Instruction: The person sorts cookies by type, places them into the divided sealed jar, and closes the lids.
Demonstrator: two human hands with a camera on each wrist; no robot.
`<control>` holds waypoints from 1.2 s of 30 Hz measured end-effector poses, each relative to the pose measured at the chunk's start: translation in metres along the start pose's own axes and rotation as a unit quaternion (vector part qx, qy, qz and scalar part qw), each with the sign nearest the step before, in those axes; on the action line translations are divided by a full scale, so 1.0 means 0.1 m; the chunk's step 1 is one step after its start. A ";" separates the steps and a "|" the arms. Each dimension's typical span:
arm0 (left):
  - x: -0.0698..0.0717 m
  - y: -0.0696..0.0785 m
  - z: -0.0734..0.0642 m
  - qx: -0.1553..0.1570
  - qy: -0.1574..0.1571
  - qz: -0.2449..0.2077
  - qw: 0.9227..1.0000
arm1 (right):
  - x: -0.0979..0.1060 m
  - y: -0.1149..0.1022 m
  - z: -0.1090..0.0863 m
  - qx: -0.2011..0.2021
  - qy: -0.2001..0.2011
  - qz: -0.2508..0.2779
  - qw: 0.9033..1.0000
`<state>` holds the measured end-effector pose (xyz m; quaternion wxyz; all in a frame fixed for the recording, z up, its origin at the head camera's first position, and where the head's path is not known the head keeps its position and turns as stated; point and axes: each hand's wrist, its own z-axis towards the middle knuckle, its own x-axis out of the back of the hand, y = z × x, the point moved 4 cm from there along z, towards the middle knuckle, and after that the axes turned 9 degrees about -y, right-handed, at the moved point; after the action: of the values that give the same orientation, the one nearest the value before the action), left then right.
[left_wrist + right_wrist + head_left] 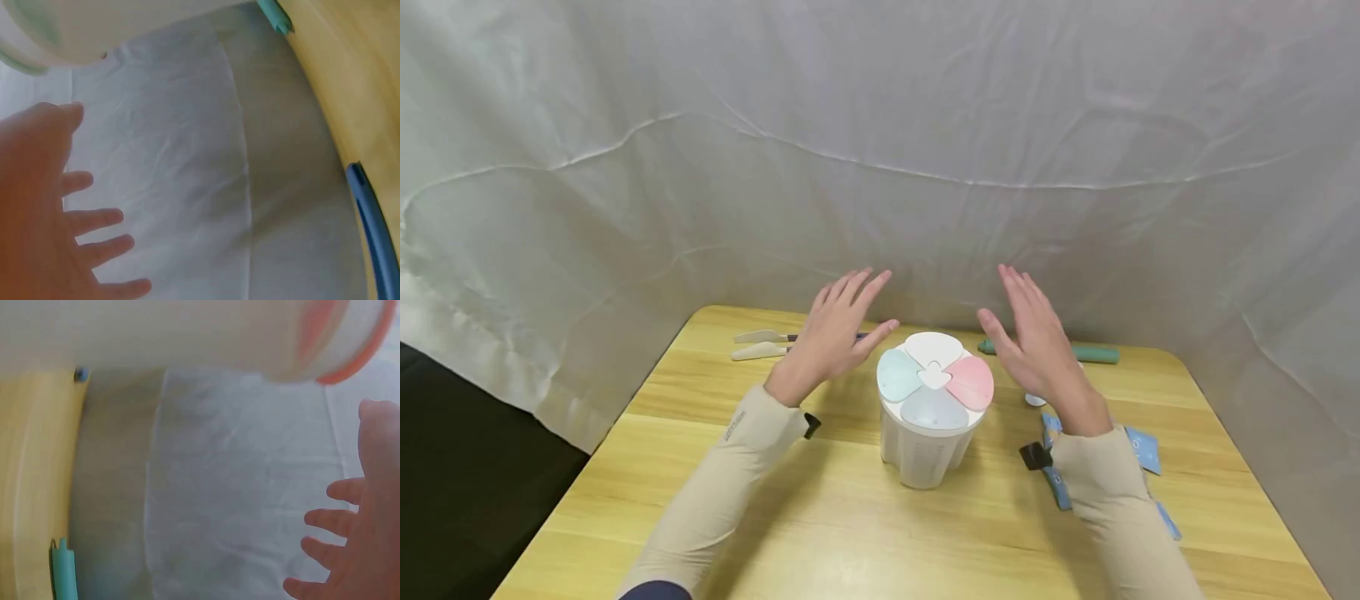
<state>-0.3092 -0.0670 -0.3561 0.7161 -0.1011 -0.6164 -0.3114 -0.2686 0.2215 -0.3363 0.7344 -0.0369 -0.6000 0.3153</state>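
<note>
A white, lobed container (922,450) stands upright on the table, its top made of petal-shaped lids in white, mint, pink and pale blue-grey. To its left my left hand (838,329) is raised with fingers spread, holding nothing. My right hand (1033,342) hovers on the other side, fingers straight and thumb apart, likewise holding nothing. Both palms face inward across the container. In the left wrist view the left hand (44,212) shows beneath the container's pale side (125,22). The right wrist view has the right hand (356,519) near the pink-edged lid (365,350).
Two knives (762,344) with pale blades lie at the table's back left, handles partly behind the left hand. A green tube-like item (1093,355) lies at the back right. Blue printed packets (1142,450) lie around the right forearm. Grey cloth (880,167) hangs behind the wooden table (850,533).
</note>
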 end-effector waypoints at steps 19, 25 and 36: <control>-0.34 0.09 -0.64 -0.100 0.051 -0.357 0.927 | -0.02 -0.62 -0.67 0.285 0.181 0.075 0.938; -0.54 0.16 -0.81 -0.130 0.067 -0.395 0.907 | -0.15 -0.85 -0.80 0.336 0.197 0.055 0.920; -0.64 0.24 -0.99 -0.190 0.064 -0.403 0.893 | -0.37 -1.01 -0.97 0.362 0.219 0.014 0.906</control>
<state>-0.2170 -0.0795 -0.4325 0.5343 0.0416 -0.4858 -0.6905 -0.1413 0.1535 -0.3512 0.8056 0.1550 -0.2676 0.5053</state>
